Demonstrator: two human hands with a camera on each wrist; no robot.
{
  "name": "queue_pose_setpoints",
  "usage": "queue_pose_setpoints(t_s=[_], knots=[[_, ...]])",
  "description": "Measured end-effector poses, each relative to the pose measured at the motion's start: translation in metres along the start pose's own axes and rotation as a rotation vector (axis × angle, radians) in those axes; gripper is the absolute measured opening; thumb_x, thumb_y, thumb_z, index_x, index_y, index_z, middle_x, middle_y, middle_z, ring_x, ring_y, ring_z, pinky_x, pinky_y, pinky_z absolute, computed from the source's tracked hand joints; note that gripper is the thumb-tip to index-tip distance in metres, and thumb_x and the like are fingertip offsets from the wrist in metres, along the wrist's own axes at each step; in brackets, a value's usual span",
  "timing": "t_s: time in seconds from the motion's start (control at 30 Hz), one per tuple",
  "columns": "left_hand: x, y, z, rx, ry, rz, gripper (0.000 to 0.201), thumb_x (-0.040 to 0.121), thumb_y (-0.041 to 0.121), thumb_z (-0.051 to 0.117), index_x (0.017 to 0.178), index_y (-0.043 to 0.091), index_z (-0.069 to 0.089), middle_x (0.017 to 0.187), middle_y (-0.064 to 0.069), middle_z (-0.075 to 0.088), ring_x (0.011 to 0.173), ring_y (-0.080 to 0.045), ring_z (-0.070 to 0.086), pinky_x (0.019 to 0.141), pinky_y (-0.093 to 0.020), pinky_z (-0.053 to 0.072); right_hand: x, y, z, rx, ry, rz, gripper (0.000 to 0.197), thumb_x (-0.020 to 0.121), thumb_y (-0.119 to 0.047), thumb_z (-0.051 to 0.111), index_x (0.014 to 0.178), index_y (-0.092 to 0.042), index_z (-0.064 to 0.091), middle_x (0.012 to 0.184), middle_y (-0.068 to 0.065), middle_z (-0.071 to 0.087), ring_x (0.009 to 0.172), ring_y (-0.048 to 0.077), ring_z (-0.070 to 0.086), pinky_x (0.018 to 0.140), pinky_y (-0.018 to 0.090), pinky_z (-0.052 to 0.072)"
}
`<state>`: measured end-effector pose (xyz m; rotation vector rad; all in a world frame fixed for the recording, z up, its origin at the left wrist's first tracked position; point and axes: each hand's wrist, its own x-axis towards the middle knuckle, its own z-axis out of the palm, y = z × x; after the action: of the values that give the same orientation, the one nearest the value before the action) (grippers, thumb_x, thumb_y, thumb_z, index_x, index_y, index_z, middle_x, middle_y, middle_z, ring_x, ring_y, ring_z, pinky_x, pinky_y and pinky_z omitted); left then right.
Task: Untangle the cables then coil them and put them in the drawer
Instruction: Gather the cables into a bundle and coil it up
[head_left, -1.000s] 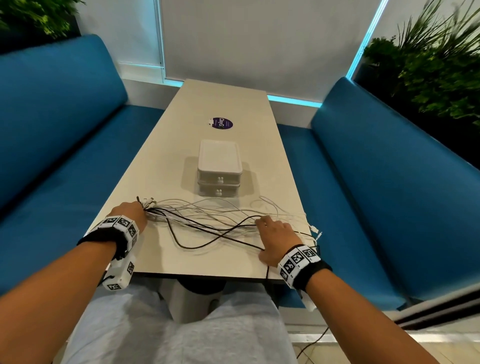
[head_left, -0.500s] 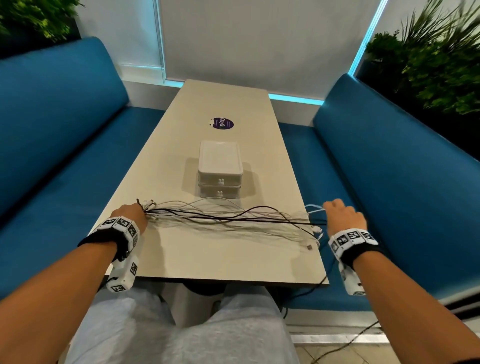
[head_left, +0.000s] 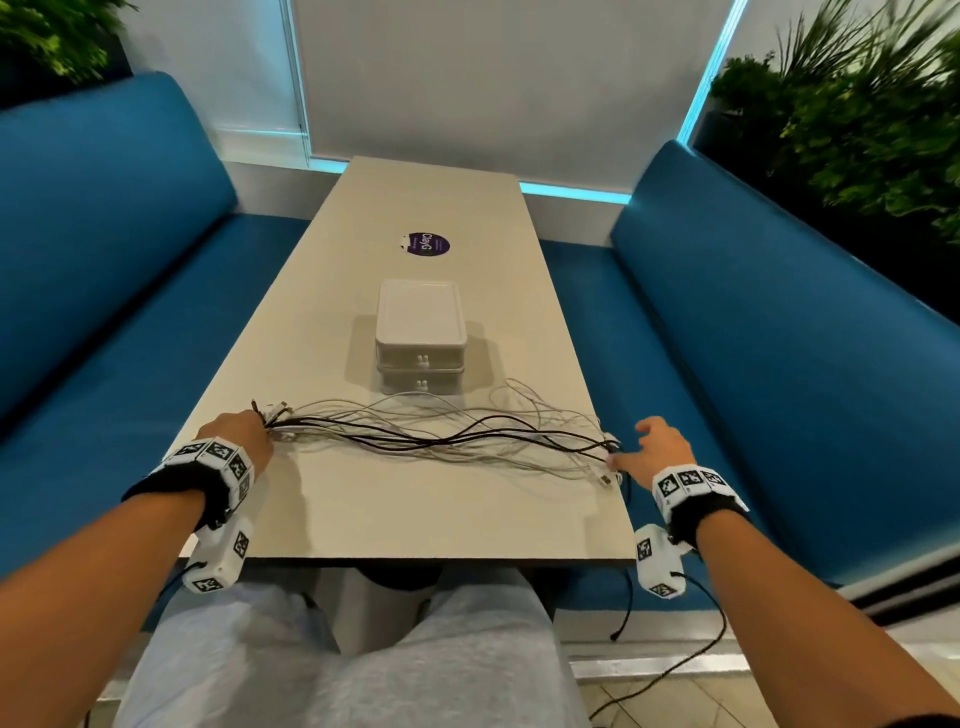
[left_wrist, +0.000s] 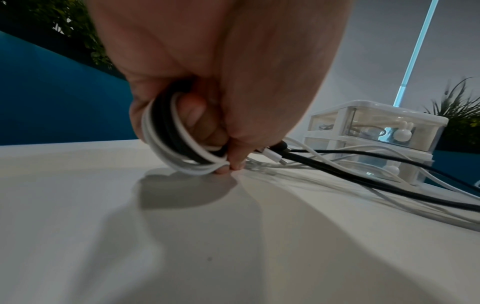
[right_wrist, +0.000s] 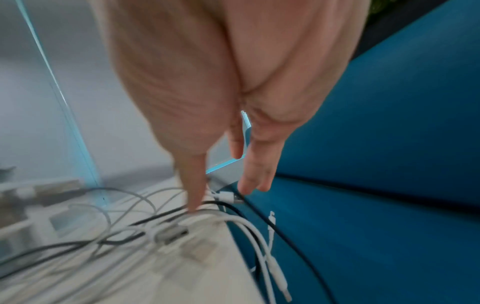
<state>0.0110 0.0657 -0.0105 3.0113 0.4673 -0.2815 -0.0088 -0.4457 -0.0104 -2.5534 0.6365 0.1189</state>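
Several white and black cables (head_left: 441, 436) lie stretched across the near part of the table (head_left: 415, 519), from left to right. My left hand (head_left: 239, 434) grips one end of the bunch near the table's left edge; in the left wrist view its fingers curl round looped cable ends (left_wrist: 179, 142). My right hand (head_left: 657, 447) hovers at the table's right edge with straight, spread fingers; its thumb (right_wrist: 194, 185) touches the cables (right_wrist: 228, 222) where they hang over the edge. A small white two-drawer box (head_left: 421, 338) stands behind the cables, both drawers closed.
Blue benches (head_left: 753, 364) flank the table on both sides. A round purple sticker (head_left: 426, 244) lies on the far tabletop. Plants (head_left: 857, 114) stand behind the right bench. Loose cable ends (right_wrist: 275, 273) dangle off the right edge above the seat.
My right hand slid along the cables from mid-table to the right edge, drew them out straight, then let go and opened its fingers. The left hand kept its grip in place.
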Motion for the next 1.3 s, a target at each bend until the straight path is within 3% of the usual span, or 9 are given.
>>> queue_pose_setpoints(t_s=[0.13, 0.37, 0.53, 0.7, 0.8, 0.9, 1.03, 1.17, 1.3], knots=[[-0.001, 0.0, 0.001, -0.002, 0.006, 0.012, 0.018, 0.096, 0.017, 0.048, 0.097, 0.007, 0.063, 0.095, -0.016, 0.069, 0.073, -0.03, 0.058, 0.068, -0.03, 0.046, -0.012, -0.026, 0.004, -0.057, -0.145, -0.144, 0.09, 0.073, -0.023, 0.075, 0.148, -0.022, 0.025, 0.146, 0.008, 0.031, 0.133, 0.03, 0.038, 0.104, 0.041, 0.042], [-0.003, 0.0, 0.001, 0.011, 0.012, 0.02, 0.014, 0.096, 0.017, 0.048, 0.092, 0.009, 0.059, 0.091, -0.013, 0.067, 0.071, -0.03, 0.057, 0.065, -0.029, 0.044, -0.055, -0.11, 0.052, -0.199, -0.076, -0.89, 0.078, 0.083, -0.036, 0.063, 0.149, -0.027, 0.022, 0.154, -0.001, 0.028, 0.141, 0.017, 0.03, 0.116, 0.037, 0.031], [-0.003, -0.002, 0.004, 0.018, 0.013, 0.021, 0.019, 0.096, 0.018, 0.047, 0.097, 0.007, 0.062, 0.083, -0.01, 0.061, 0.072, -0.03, 0.06, 0.065, -0.03, 0.047, -0.049, -0.124, 0.075, -0.411, -0.291, -0.703, 0.103, 0.074, -0.059, 0.067, 0.154, -0.03, 0.01, 0.159, 0.001, 0.024, 0.144, 0.024, 0.029, 0.117, 0.039, 0.027], [-0.005, -0.001, 0.003, 0.021, 0.005, 0.037, 0.021, 0.096, 0.016, 0.045, 0.105, 0.007, 0.062, 0.103, -0.016, 0.068, 0.084, -0.034, 0.063, 0.072, -0.032, 0.049, -0.039, -0.093, 0.044, -0.71, -0.039, -0.577, 0.041, 0.085, -0.038, 0.054, 0.123, -0.023, 0.05, 0.119, 0.0, 0.061, 0.108, 0.027, 0.057, 0.085, 0.034, 0.041], [-0.005, 0.0, 0.002, 0.044, 0.014, 0.044, 0.023, 0.096, 0.017, 0.044, 0.106, 0.009, 0.063, 0.102, -0.015, 0.068, 0.085, -0.033, 0.064, 0.072, -0.032, 0.05, -0.032, -0.058, 0.021, -0.862, -0.048, -0.38, 0.023, 0.087, -0.026, 0.05, 0.11, -0.022, 0.055, 0.107, -0.002, 0.066, 0.101, 0.023, 0.061, 0.092, 0.039, 0.039], [-0.008, 0.0, 0.001, 0.056, 0.013, 0.047, 0.021, 0.097, 0.017, 0.043, 0.104, 0.009, 0.062, 0.1, -0.014, 0.068, 0.075, -0.03, 0.057, 0.069, -0.03, 0.047, -0.026, -0.026, 0.008, -0.888, -0.048, -0.199, 0.029, 0.091, -0.018, 0.045, 0.114, -0.023, 0.062, 0.113, -0.003, 0.065, 0.111, 0.021, 0.058, 0.104, 0.045, 0.033], [-0.01, 0.001, 0.002, 0.076, 0.013, 0.042, 0.022, 0.096, 0.017, 0.044, 0.103, 0.008, 0.063, 0.097, -0.012, 0.068, 0.074, -0.029, 0.058, 0.068, -0.03, 0.048, -0.031, 0.0, 0.006, -0.78, -0.022, -0.087, 0.028, 0.096, -0.022, 0.041, 0.121, -0.014, 0.05, 0.116, 0.004, 0.063, 0.107, 0.026, 0.061, 0.083, 0.038, 0.043], [-0.013, 0.001, -0.002, 0.088, 0.004, 0.047, 0.022, 0.097, 0.017, 0.043, 0.103, 0.009, 0.062, 0.099, -0.012, 0.068, 0.077, -0.028, 0.061, 0.068, -0.03, 0.049, -0.039, 0.002, 0.011, -0.747, -0.054, -0.075, 0.023, 0.095, -0.018, 0.04, 0.117, -0.013, 0.046, 0.118, 0.008, 0.063, 0.108, 0.029, 0.061, 0.087, 0.04, 0.043], [-0.017, 0.002, 0.001, 0.063, -0.004, 0.054, 0.021, 0.096, 0.015, 0.045, 0.1, 0.007, 0.064, 0.094, -0.012, 0.067, 0.079, -0.03, 0.065, 0.067, -0.03, 0.05, -0.036, -0.007, 0.012, -0.648, -0.128, -0.14, 0.062, 0.087, -0.017, 0.051, 0.144, -0.018, 0.026, 0.144, 0.009, 0.042, 0.13, 0.031, 0.043, 0.105, 0.045, 0.035]])
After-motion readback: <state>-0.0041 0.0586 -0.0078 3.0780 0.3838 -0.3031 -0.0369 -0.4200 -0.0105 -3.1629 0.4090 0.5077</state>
